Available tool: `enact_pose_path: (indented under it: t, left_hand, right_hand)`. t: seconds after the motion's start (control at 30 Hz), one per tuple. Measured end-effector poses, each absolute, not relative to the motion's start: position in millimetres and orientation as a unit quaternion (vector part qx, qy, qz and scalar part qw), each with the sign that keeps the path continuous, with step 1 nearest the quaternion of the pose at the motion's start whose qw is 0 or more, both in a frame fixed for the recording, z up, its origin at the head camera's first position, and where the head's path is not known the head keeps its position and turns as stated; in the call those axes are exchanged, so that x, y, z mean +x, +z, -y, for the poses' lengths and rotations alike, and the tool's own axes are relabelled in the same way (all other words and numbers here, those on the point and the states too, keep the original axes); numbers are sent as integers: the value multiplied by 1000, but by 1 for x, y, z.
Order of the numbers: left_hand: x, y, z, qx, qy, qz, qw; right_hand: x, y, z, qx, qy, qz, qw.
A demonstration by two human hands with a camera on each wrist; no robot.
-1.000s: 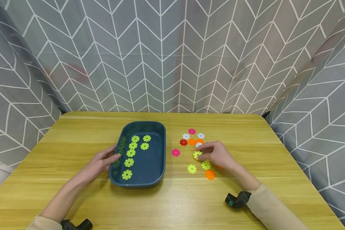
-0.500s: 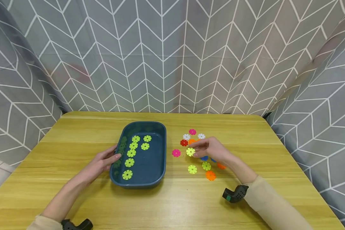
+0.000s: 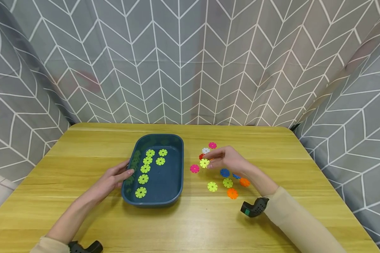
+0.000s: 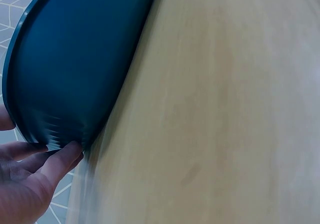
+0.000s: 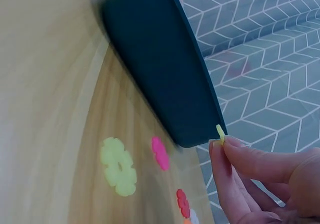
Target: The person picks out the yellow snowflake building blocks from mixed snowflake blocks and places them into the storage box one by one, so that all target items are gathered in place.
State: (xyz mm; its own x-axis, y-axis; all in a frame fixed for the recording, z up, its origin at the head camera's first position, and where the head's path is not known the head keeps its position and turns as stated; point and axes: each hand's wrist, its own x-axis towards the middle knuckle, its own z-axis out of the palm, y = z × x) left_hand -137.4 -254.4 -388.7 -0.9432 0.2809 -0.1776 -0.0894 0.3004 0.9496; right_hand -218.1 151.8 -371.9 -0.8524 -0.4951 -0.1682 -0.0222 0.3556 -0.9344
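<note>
Our right hand (image 3: 225, 159) has moved nearer the tray (image 3: 165, 181), pinching a yellow disc (image 3: 204, 163); our left hand (image 3: 114, 176) grips the tray's side

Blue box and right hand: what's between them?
In the head view, a pink piece and part of a red piece lie there on the table, plus the yellow piece the right hand pinches.
</note>
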Motion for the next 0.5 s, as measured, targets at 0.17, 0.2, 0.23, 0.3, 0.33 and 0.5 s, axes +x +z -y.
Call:
enact_pose_path:
  t: [0.17, 0.2, 0.23, 0.3, 0.33, 0.5]
  left_hand:
    - [-137, -389, 254, 62, 588, -791, 158]
    - [-137, -389, 254, 63, 587, -791, 158]
    - [-137, -389, 254, 63, 587, -791, 159]
    - [-137, -389, 254, 63, 587, -791, 159]
    - [-137, -388, 254, 62, 587, -791, 160]
    - [-137, -388, 253, 59, 584, -793, 161]
  right_hand:
    - [-221, -367, -145, -167, -547, -789, 224]
    - [-221, -366, -143, -165, -552, -786, 226]
    - [-221, -365, -141, -165, -555, -784, 227]
    - [-222, -364, -137, -166, -555, -783, 227]
    - [-222, -362, -135, -165, -555, -783, 228]
    - [-224, -357, -123, -176, -555, -780, 230]
